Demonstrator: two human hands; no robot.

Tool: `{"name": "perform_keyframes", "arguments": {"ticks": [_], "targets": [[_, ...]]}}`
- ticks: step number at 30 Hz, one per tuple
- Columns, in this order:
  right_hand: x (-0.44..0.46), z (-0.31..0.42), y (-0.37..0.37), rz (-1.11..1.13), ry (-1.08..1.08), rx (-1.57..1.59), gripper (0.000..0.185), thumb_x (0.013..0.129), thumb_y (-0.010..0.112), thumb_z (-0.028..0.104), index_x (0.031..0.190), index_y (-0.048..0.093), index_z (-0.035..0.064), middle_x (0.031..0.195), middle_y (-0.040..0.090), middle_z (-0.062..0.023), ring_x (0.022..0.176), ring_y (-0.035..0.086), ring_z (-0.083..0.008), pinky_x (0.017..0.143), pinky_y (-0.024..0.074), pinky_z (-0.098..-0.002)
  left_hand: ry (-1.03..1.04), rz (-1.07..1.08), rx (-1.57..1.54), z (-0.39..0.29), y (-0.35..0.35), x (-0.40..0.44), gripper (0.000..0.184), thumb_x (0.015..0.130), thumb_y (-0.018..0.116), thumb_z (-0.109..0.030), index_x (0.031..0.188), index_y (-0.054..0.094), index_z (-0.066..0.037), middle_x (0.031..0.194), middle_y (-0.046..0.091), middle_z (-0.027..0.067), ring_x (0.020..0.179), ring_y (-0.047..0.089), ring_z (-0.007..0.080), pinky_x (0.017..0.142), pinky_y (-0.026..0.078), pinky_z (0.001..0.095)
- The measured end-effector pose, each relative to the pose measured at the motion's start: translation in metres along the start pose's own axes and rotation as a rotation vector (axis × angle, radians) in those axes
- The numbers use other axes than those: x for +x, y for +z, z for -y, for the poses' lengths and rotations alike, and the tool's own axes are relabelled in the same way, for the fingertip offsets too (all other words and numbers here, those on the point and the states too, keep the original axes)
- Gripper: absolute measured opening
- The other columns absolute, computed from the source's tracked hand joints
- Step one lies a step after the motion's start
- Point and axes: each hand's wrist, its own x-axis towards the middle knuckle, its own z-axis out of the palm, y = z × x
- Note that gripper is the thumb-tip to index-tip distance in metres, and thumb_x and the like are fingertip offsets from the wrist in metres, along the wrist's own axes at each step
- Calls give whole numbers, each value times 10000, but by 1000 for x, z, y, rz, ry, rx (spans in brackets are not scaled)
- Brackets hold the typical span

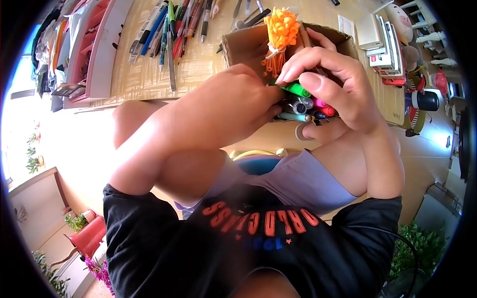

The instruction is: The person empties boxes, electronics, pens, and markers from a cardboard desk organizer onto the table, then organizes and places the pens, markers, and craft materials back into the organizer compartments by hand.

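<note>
A cardboard box (239, 43) stands at the near table edge. Several pens and markers are packed at its near side, ends towards me, among them a green marker (297, 89), a pink marker (325, 109) and a pale teal pen (294, 117). My right hand (343, 82) curls over the box, thumb and fingertips closed about the green marker. Close against the marker's left end, my left hand (238, 102) is closed, back of the hand towards me; what its fingers grip is hidden. Behind the fingertips, a bundle of orange-topped sticks (281, 30) stands in the box, tied with something white.
Loose pens and markers (171, 30) lie on the table (124, 74) at the left. A pink shelf unit (94, 54) stands at the far left. On the right are stacked books or boxes (386, 49), a plush toy (399, 22) and a dark cup-like object (426, 101).
</note>
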Motion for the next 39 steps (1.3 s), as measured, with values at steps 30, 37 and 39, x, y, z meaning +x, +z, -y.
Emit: {"name": "perform_keyframes", "arguments": {"ticks": [30,37,39], "targets": [[3,10,-1,71,99,25,514,890,409,376,1126,677,6,1172,704,-146,1223,617,-266,1284,53,-501,103,-285,160,5,12,7,273,898,615,-192,687,658,-23,731,659,151,809,668,349,792,540,468],[-2,8,2,101,-64,28,905,615,770,376,1430,545,54,1243,671,-106,1322,554,-277,1303,-9,-517,-5,-280,167,0,17,6,347,901,628,-255,642,651,-25,670,640,152,742,662,363,706,551,489],[-2,10,5,90,-72,-13,834,605,806,338,1361,560,86,1240,664,-90,1308,561,-256,1301,-6,-529,-8,-290,183,0,18,6,360,903,628,-260,625,644,-31,654,638,150,720,660,363,706,550,488]]}}
